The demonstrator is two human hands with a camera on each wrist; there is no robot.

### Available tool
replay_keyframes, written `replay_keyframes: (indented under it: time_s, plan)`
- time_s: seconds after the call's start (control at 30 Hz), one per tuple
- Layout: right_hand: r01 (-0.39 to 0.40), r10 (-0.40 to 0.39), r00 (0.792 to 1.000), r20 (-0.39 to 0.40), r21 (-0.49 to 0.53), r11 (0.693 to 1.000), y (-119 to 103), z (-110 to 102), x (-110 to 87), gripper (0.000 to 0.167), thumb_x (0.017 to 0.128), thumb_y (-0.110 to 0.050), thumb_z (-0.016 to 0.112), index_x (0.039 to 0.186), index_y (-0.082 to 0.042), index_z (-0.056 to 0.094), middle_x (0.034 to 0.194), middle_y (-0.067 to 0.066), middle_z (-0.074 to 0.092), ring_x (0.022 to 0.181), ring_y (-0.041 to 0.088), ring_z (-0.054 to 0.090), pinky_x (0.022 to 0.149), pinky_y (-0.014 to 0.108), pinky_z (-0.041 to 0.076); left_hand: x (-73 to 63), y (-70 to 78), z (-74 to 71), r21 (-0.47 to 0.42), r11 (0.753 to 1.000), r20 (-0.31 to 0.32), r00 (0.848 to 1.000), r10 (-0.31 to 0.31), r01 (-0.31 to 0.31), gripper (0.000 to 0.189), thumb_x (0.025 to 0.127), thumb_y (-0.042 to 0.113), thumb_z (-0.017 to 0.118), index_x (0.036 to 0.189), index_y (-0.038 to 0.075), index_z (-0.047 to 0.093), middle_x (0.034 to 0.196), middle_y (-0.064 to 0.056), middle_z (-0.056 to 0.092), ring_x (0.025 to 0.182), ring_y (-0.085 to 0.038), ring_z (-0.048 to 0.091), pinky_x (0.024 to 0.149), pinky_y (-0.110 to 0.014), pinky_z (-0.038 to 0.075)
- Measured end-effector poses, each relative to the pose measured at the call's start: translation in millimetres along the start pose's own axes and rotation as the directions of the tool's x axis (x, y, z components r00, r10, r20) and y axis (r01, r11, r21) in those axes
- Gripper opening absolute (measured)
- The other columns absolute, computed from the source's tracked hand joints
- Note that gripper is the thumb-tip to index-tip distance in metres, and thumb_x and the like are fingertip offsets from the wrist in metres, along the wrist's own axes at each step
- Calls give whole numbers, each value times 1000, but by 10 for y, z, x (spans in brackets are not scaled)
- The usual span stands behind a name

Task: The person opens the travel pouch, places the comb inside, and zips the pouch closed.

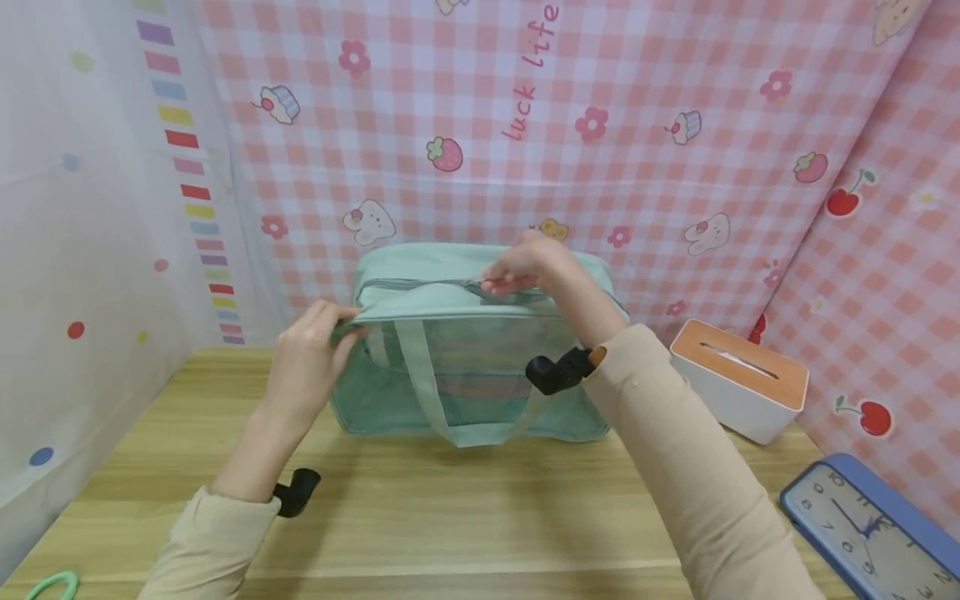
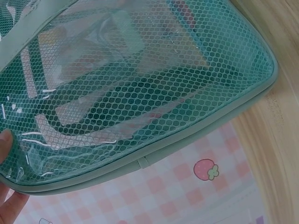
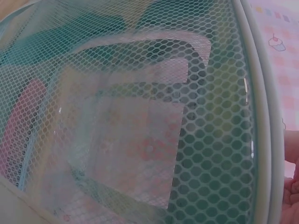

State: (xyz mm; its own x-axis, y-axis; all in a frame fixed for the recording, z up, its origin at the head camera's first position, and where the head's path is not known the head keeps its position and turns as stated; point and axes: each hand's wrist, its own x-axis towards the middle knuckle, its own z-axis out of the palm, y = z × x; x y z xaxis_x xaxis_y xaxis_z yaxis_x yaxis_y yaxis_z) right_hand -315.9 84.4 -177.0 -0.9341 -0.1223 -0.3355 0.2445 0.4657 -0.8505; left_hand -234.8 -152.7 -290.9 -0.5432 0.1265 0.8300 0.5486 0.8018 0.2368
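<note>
A mint-green bag (image 1: 375, 404) with clear mesh sides stands upright on the table, its strap handle (image 1: 423, 371) hanging down the front. My left hand (image 1: 307, 350) pinches the bag's top left corner between thumb and fingers. Along the top runs a dark zipper (image 1: 420, 284), joined at the left and parted near my right hand (image 1: 528, 262). The right fingertips pinch at the zipper pull, which they mostly hide. Through the mesh (image 2: 154, 100) in the left wrist view, flat pale items and a dark band show inside. The right wrist view shows a pale rectangular item (image 3: 135, 149) behind the mesh.
To the right stands a white tissue box (image 1: 738, 392) with a wooden lid. A blue clock (image 1: 862, 525) lies at the front right. Part of a green ring-shaped thing (image 1: 63, 577) shows at the lower left. Patterned cloth (image 1: 480, 108) hangs close behind the bag.
</note>
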Motion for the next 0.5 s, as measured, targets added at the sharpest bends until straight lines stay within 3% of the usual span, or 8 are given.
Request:
replay_keyframes:
  time_s: [0.13, 0.3, 0.4, 0.5]
  plan:
    - [-4, 4, 1000, 14, 30, 1000, 5, -21, 2, 70, 87, -2, 58, 143, 0, 16, 71, 5, 63, 55, 8, 63, 66, 19, 57, -2, 2, 7, -3, 1000, 3, 1000, -8, 8, 22, 72, 3, 73, 90, -6, 63, 83, -17, 63, 76, -30, 64, 66, -39, 57]
    - [-10, 9, 1000, 17, 55, 998, 23, -72, -6, 91, 86, -1, 58, 146, -9, -10, 68, 3, 63, 54, 7, 62, 60, 17, 56, -1, 9, 12, -8, 1000, 11, 1000, -22, 22, 22, 72, 3, 73, 90, -6, 63, 83, -17, 63, 76, -30, 64, 65, -39, 57]
    - [3, -4, 1000, 16, 50, 999, 51, -124, -11, 72, 86, -1, 58, 144, 1, 15, 63, 2, 64, 53, 7, 61, 58, 17, 55, 7, 10, 7, -6, 1000, 15, 1000, -25, 25, 22, 73, 4, 72, 90, -6, 63, 84, -17, 63, 76, -30, 64, 66, -39, 57]
    - [20, -20, 1000, 2, 59, 998, 85, -183, -24, 38, 86, -1, 58, 122, 8, 49, 59, 2, 63, 52, 7, 61, 57, 17, 55, 14, 4, 4, -3, 1000, 15, 1000, -21, 21, 22, 73, 4, 72, 91, -6, 63, 83, -17, 63, 76, -30, 64, 66, -40, 57]
